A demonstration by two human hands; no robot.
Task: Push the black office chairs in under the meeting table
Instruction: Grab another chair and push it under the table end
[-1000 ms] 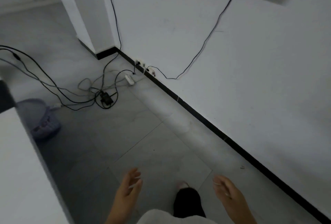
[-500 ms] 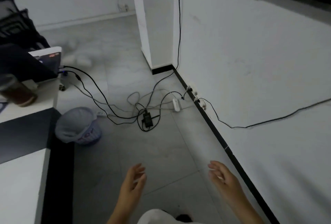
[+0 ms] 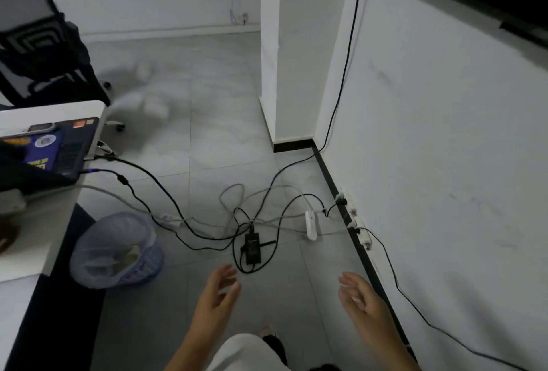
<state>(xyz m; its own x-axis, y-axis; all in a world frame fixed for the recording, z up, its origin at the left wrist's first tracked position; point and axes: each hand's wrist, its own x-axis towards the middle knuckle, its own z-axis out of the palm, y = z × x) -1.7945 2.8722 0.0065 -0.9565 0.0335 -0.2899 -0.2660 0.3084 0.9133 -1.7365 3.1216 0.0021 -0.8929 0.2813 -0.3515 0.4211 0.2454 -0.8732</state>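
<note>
A black office chair (image 3: 38, 44) with a mesh back stands at the far left, beyond the end of the white meeting table (image 3: 50, 240), its wheeled base partly hidden by the tabletop. My left hand (image 3: 218, 296) and my right hand (image 3: 363, 302) hang over the grey floor at the bottom, both with fingers apart and holding nothing. Both hands are far from the chair.
A laptop (image 3: 50, 151) with stickers sits on the table's end. A bin (image 3: 115, 249) with a plastic liner stands beside the table. Tangled cables, a black power brick (image 3: 253, 247) and a white power strip (image 3: 310, 225) lie on the floor near the wall. A white pillar (image 3: 284, 50) stands ahead.
The view has swung left and up, bringing the table end, laptop and black chair into sight. Both hands stay empty and low in front of me.
</note>
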